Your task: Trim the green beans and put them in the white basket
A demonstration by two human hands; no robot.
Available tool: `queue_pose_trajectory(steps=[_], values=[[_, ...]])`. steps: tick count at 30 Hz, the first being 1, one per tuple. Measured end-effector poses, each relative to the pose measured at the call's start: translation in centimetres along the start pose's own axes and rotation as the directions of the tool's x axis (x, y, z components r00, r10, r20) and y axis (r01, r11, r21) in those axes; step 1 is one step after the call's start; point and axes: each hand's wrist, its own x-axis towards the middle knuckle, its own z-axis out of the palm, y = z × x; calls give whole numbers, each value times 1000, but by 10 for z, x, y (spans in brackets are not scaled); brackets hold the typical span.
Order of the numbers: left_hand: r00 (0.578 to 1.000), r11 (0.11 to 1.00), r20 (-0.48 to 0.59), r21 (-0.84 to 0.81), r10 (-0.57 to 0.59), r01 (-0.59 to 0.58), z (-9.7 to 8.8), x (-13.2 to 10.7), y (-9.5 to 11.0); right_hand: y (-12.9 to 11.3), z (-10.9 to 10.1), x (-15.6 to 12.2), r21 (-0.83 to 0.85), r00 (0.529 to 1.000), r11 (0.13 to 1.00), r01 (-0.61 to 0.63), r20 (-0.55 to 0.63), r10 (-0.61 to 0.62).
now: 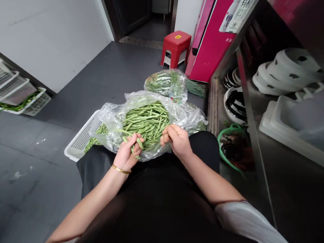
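Inspecting remotely, I note green beans (pixel 147 120), slender and slightly curved, heaped in a tangle inside an open clear plastic bag (pixel 115 115). The bag's crumpled folds obscure the outermost beans, and its underside is hidden. At the bag's near left edge, the left hand (pixel 126 154) is closed around a few beans. At the bag's right edge, the right hand (pixel 179 141) has its fingers drawn together; I cannot tell whether they grip anything. Inside the bag, the heap lies just beyond and between both hands. Left of the bag, a white basket (pixel 73 147) is partly covered by it.
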Motion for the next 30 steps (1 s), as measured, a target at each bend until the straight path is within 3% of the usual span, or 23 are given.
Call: queue_pose_trajectory(steps=[2, 4, 7, 10, 13, 16, 19, 21, 22, 24, 26, 28, 30], values=[[992, 994, 93, 65, -91, 85, -2, -3, -1, -5, -6, 10, -101, 992, 994, 36, 121, -24], [970, 972, 177, 199, -164, 128, -3, -8, -3, -8, -11, 20, -197, 971, 980, -8, 232, 55], [962, 914, 202, 396, -184, 91, -3, -12, -5, -11, -10, 28, -183, 976, 979, -92, 178, 125], [983, 901, 116, 426, -145, 82, -6, -8, -6, -18, 1, 17, -311, 984, 944, 112, 168, -61], [988, 961, -14, 229, -155, 154, -11, 2, -4, -25, 16, -3, -415, 920, 842, 345, 329, -214], [986, 979, -40, 112, -164, 168, -11, 7, -2, -20, 24, -10, -385, 944, 897, 220, 315, -96], [987, 968, 47, 209, -155, 142, -6, 3, -1, -5, 23, 1, -322, 958, 947, -11, 266, 102], [984, 949, 88, 293, -152, 120, -2, -1, 0, 5, 21, 8, -331, 957, 943, -28, 263, 121], [984, 940, 100, 323, -149, 110, -1, -3, 1, 8, 19, 10, -366, 963, 930, 35, 261, 66], [980, 926, 125, 363, -158, 103, -3, -5, 5, 11, 14, 10, -485, 940, 829, 279, 313, -134], [961, 907, 168, 398, -220, 138, -8, -6, 8, 11, 8, 5, -595, 846, 616, 517, 462, -265], [929, 874, 212, 450, -304, 183, -14, -6, 9, 9, 3, 0, -635, 738, 394, 664, 642, -209], [904, 832, 229, 517, -360, 200, -18, -7, 8, 6, 0, -2, -638, 673, 259, 725, 736, -73]])
